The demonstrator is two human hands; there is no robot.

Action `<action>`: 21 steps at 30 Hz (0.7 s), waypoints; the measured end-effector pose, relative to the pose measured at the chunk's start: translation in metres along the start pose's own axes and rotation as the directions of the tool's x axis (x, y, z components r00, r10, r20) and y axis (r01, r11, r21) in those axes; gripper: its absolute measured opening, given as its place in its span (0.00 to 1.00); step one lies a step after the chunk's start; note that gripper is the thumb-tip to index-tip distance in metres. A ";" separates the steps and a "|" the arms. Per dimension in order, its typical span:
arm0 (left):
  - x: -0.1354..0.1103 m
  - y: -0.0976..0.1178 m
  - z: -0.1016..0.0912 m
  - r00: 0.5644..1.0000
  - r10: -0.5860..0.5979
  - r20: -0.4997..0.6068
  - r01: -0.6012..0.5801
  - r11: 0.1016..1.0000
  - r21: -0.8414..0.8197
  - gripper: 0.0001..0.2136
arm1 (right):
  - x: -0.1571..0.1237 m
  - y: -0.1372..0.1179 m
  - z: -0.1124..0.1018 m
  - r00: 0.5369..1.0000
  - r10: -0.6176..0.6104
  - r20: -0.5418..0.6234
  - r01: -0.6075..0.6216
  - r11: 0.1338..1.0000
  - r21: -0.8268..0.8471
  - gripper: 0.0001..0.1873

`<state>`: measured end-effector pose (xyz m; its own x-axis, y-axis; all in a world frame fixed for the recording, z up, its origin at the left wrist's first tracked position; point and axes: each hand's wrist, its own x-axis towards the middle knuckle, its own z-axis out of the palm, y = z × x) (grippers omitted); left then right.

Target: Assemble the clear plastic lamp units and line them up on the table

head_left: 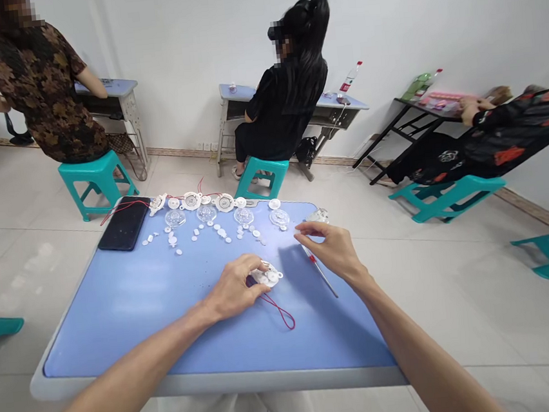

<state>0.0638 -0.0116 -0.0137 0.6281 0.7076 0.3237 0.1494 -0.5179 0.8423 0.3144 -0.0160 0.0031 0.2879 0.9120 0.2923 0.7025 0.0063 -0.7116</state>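
Left hand [234,289]: curled, clamped on a white plastic housing [267,275] trailing a red wire [283,316].
Right hand [330,249]: partly open, well apart from the left, holding nothing visible.
Beside right hand: one red-marked screwdriver [318,273], one clear plastic piece [319,215].
Blue desk [121,324]: four clear domes [206,213], three wired white housings [224,202], many white discs [221,233], one black phone [124,224].

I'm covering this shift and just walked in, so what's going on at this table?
A person's left hand holds a small white plastic assembly trailing a red wire on a blue table. Their right hand is just above a thin red-banded metal tool. Clear domes, white discs and a black phone lie farther along.
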 end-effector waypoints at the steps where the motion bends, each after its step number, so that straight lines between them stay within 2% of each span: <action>1: 0.000 0.000 0.000 1.000 -0.001 0.002 0.001 1.000 0.002 0.11 | 0.004 0.002 0.002 1.000 0.028 -0.001 -0.028 0.999 -0.033 0.14; 7: 0.000 -0.001 -0.001 1.000 -0.016 0.015 0.016 1.000 0.010 0.11 | 0.010 0.009 0.016 0.993 0.114 -0.011 -0.114 0.981 -0.159 0.14; 14: 0.000 -0.002 0.000 1.000 -0.008 0.015 0.008 1.000 0.016 0.10 | 0.008 0.011 0.024 0.994 0.109 -0.009 -0.108 0.961 -0.256 0.15; 21: 0.000 -0.001 -0.001 1.000 -0.010 0.016 0.010 1.000 0.008 0.11 | 0.013 0.015 0.026 0.992 0.127 -0.014 -0.126 0.956 -0.264 0.15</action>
<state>0.0629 -0.0109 -0.0147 0.6390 0.7049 0.3079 0.1620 -0.5146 0.8420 0.3119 0.0062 -0.0206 0.3839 0.8996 0.2083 0.8073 -0.2175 -0.5486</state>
